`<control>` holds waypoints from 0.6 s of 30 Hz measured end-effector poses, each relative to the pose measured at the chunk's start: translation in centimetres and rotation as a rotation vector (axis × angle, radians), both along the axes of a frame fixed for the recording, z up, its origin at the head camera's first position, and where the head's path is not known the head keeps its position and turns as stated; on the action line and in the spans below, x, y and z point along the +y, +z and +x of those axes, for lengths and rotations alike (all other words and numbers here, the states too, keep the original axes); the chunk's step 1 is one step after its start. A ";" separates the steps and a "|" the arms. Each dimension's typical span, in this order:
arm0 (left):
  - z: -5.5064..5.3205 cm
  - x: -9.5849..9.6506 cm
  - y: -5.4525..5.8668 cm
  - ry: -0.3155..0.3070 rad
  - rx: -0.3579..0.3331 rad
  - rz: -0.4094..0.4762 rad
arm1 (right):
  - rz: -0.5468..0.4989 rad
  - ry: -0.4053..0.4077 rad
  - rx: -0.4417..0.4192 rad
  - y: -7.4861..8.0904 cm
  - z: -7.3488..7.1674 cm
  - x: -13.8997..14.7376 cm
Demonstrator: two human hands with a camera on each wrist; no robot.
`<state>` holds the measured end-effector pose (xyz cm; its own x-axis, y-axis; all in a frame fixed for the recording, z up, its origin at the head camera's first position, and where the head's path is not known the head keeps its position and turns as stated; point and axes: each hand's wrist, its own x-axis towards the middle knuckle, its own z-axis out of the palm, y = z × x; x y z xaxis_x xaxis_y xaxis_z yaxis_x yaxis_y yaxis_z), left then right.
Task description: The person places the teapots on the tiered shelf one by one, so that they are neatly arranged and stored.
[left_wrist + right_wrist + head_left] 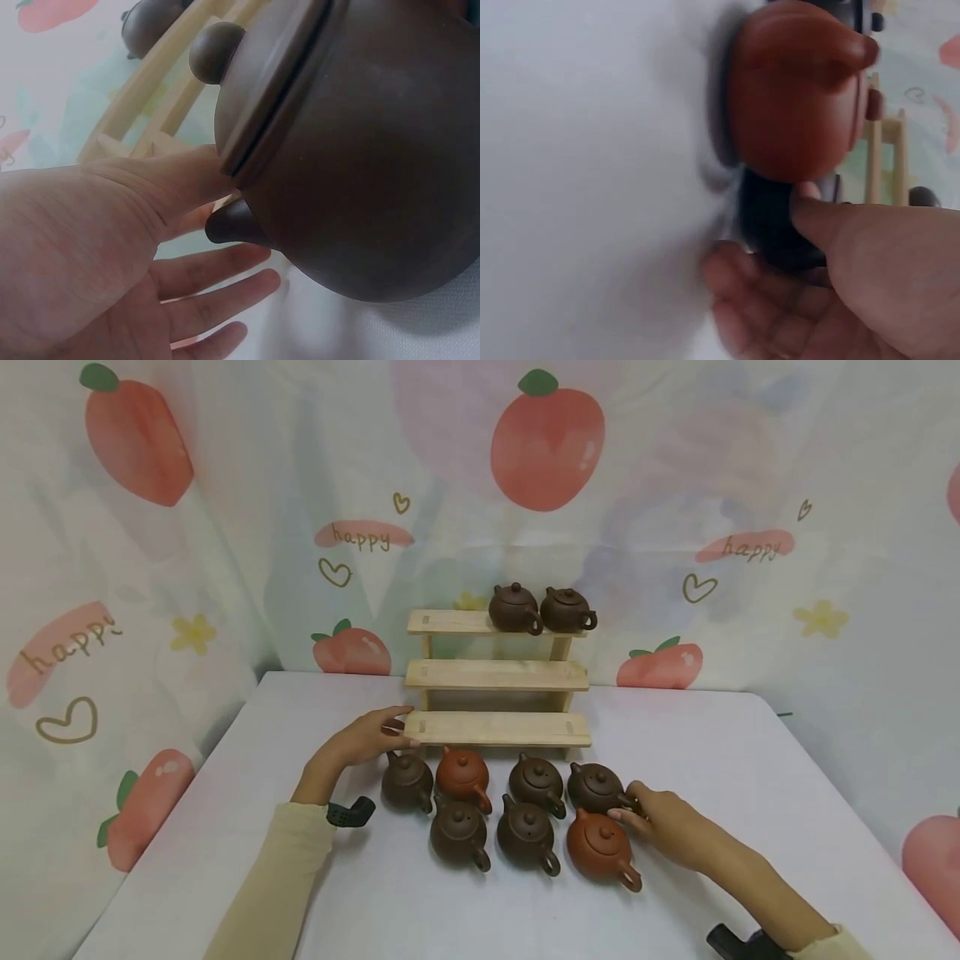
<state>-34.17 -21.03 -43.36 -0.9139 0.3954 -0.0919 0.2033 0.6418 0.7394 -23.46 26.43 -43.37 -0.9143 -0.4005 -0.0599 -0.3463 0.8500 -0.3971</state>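
A pale sleeve (273, 872) comes in at the left, with a black device (351, 812) at its wrist. The left hand (362, 739) has its fingers apart and fairly straight, the tips at the left end of the stand (497, 675); whether they press on the wood I cannot tell. Just below those fingertips is the leftmost pot (407, 782), brown, its spout towards the hand. Right of it, farther from the left fingers, is the rear red pot (462, 772), and in front of that the front left pot (459, 832), brown. Upward and to the right of the left fingers, two brown pots, the left upper pot (513, 608) and the right upper pot (566, 610), sit side by side on the top shelf. Between the two hands' fingers are the rear middle pot (536, 781) and, before it, the front middle pot (525, 832), both brown. The front red pot (600, 845) lies just below and left of the right fingertips. The right hand (666, 822) has its thumb and fingers clamped on the handle of the rear right pot (595, 787), which stands just left of them, brown, its spout away from the hand. Below the right fingers, down by the wrist, is a second black device (738, 943). Under all the fingers spreads the white table (420, 914); beyond them hangs a fruit-printed backdrop (660, 468)
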 end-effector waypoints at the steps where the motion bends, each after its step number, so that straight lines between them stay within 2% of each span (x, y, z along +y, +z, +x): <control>1: 0.0 0.0 0.0 -0.001 0.001 0.002 | -0.009 0.005 0.017 -0.2 0.1 0.0; 11: 0.1 0.1 0.2 -0.005 0.007 0.007 | -0.031 0.051 0.169 -1.2 0.7 0.4; 18: 0.0 0.0 0.0 -0.003 0.007 0.009 | -0.068 0.038 0.237 -1.7 0.6 0.9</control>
<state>-34.21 -21.03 -43.34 -0.9135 0.3986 -0.0820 0.2103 0.6349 0.7434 -22.88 27.36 -45.03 -0.8836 -0.4310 0.1830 -0.4682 0.8084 -0.3568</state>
